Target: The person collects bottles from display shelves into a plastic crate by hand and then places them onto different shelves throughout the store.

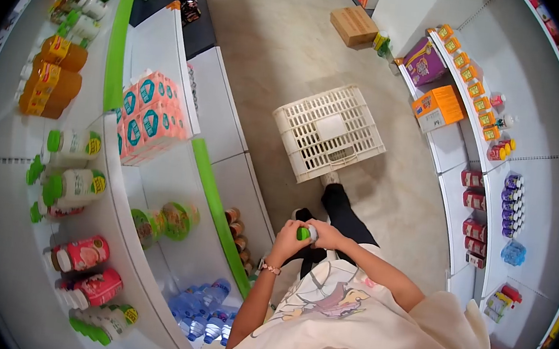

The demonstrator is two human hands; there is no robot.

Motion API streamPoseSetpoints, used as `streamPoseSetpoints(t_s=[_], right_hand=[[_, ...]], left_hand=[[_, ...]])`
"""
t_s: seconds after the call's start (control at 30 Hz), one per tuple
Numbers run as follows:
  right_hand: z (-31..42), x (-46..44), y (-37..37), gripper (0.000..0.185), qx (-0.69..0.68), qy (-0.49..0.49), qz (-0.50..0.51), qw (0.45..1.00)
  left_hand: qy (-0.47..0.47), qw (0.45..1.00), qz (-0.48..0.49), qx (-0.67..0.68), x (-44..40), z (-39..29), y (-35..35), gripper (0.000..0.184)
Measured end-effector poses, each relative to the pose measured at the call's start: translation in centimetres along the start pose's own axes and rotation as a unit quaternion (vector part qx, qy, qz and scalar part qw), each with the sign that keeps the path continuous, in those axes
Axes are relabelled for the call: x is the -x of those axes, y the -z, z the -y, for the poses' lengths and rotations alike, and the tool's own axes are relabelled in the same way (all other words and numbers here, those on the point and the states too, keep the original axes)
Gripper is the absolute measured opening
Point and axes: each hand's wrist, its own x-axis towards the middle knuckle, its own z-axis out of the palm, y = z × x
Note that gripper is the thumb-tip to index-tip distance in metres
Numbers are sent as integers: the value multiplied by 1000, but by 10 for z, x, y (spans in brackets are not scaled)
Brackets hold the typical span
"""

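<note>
In front of my waist, both hands are closed around a small bottle with a green cap [303, 233]. My left hand [288, 242], with a bracelet at its wrist, wraps the capped end. My right hand [329, 236] grips the whitish other end. Fingers cover most of the bottle, so its label and contents are hidden. Beyond my feet, a cream plastic crate [331, 127] with slotted sides sits on the floor.
On the left shelves stand juice bottles [54, 79], green-lidded bottles [77, 187], pink-wrapped packs [153, 117] and blue-tinted water bottles [200, 309]. Right shelves carry orange boxes [440, 108] and purple bottles [511, 206]. A cardboard box [354, 25] lies farther along the aisle.
</note>
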Motion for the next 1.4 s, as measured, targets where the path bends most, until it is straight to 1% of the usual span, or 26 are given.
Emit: streamPoseSetpoints(t_s=[0.03, 0.13, 0.23, 0.33, 0.37, 0.4, 0.47, 0.5, 0.53, 0.6, 0.67, 0.7, 0.73, 0.8, 0.87, 0.9, 1.0, 1.03, 1.13, 1.17, 1.23, 1.27, 1.33, 1.4], right_hand=[[-2, -4, 2, 65, -20, -5, -1, 1000], [-19, -17, 8, 70, -19, -11, -19, 1000], [-49, -47, 24, 81, -70, -26, 20, 997], [-48, -88, 67, 86, -191, -177, 88, 962], [-50, -102, 80, 82, -168, -137, 80, 973], [-18, -110, 121, 73, -265, -210, 138, 931], [-31, -142, 148, 64, -340, -248, 157, 894], [-38, -160, 160, 57, -343, -239, 171, 892], [-44, -175, 170, 54, -339, -221, 147, 902], [-58, -206, 189, 58, -347, -158, 134, 915], [-62, -234, 207, 57, -370, -177, 147, 900], [-52, -243, 224, 62, -389, -204, 147, 886], [-49, -256, 227, 61, -396, -200, 124, 888], [-41, -282, 226, 61, -412, -189, 73, 888], [-28, -302, 240, 59, -427, -143, 74, 890], [-26, -310, 245, 58, -434, -120, 74, 890], [-38, -330, 240, 54, -430, -183, 34, 883], [-44, -335, 239, 56, -451, -176, 24, 875], [-29, -335, 259, 57, -439, -177, -14, 881], [-26, -337, 263, 57, -437, -170, -29, 883], [-26, -338, 274, 61, -417, -185, 9, 890], [-28, -342, 277, 63, -406, -190, 26, 893], [-28, -345, 276, 63, -392, -156, -10, 907], [-37, -346, 268, 62, -375, -124, -38, 918]], left_hand=[[-3, 1000, 10, -6, -8, 0, 4, 40], [-25, 999, 24, -18, -28, -3, 13, 40], [-28, 998, 4, -58, -55, -10, 18, 41], [15, 997, -40, -71, -95, -19, 26, 40], [35, 994, -66, -75, -110, -26, 32, 39], [39, 993, -86, -76, -126, -25, 38, 39], [48, 988, -128, -71, -165, -21, 44, 39], [76, 984, -152, -48, -186, -21, 48, 38], [80, 978, -187, -54, -208, -17, 51, 37], [123, 969, -216, 14, -253, -3, 58, 36], [146, 959, -242, 36, -295, 15, 64, 37], [146, 956, -252, 40, -312, 18, 67, 39], [145, 953, -263, 43, -328, 19, 70, 42], [171, 947, -263, 71, -352, 28, 74, 40], [192, 938, -271, 104, -375, 39, 77, 37], [192, 935, -271, 124, -384, 47, 80, 32], [201, 915, -254, 239, -401, 49, 86, 29], [208, 905, -231, 292, -405, 45, 90, 28], [258, 877, -201, 352, -420, 36, 103, 28], [257, 873, -207, 358, -428, 30, 104, 27], [260, 863, -222, 371, -435, 18, 104, 26], [274, 865, -208, 365, -439, 12, 107, 24], [303, 867, -179, 352, -443, -1, 113, 22], [295, 864, -147, 381, -444, 7, 116, 20]])
